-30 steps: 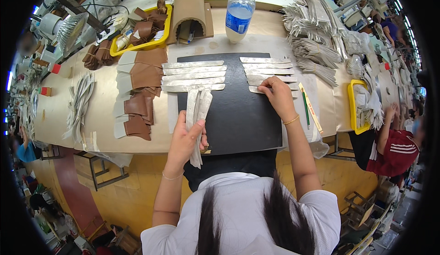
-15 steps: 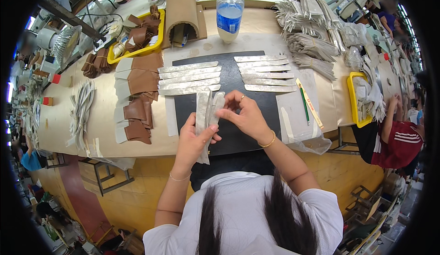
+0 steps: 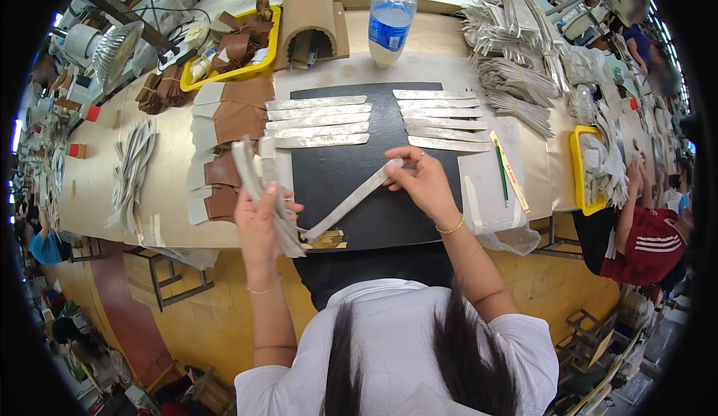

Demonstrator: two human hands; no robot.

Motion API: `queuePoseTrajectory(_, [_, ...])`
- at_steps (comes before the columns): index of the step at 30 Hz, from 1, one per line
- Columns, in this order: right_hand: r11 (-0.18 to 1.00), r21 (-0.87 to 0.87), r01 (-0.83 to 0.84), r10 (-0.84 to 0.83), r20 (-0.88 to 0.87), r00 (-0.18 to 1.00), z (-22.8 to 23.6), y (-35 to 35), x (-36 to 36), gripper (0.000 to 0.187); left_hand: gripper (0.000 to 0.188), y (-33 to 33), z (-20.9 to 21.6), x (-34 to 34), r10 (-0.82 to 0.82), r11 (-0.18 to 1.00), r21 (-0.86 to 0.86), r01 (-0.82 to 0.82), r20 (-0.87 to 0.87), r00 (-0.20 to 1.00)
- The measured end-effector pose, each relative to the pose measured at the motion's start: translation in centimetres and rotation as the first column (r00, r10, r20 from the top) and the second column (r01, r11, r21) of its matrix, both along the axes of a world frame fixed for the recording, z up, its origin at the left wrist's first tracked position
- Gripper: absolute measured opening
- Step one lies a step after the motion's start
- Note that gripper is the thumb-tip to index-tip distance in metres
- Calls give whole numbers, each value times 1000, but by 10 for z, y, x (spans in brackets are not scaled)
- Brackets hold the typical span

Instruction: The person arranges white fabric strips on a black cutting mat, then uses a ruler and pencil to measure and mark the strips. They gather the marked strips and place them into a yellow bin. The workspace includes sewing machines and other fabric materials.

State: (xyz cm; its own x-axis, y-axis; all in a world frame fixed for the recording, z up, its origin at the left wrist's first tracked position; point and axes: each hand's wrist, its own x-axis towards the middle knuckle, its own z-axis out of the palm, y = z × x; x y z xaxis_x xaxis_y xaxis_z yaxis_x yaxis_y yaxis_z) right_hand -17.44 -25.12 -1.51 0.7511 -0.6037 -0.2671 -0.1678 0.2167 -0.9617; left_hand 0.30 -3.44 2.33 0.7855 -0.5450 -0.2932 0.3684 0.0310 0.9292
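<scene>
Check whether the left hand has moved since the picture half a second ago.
Yes, leftward: the left hand was over the black board then, and now it is mostly past that board's left edge.

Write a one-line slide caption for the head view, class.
Left hand holding pale strips, right hand holding one strip over a black mat.

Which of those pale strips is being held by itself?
The slanting strip over the black mat, its upper end pinched by the right hand; the left hand grips several together, others lie in groups.
</scene>
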Motion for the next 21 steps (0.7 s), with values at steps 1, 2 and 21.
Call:
queuePoseTrajectory(1, [988,-141,56,-67,-73,995,0,-1,-1,16,23,10,2,9,28,1000,4,-28,40,999])
queuePoseTrajectory(2, [983,-164,78,-100,-127,987,-3,-3,-5,16,23,18,5,15,52,998,32,-54,55,997])
queuePoseTrajectory(21, [987,-159,0,-38,-235,971,-9,6,69,12,25,23,-24,7,-32,999,17,35,-123,992])
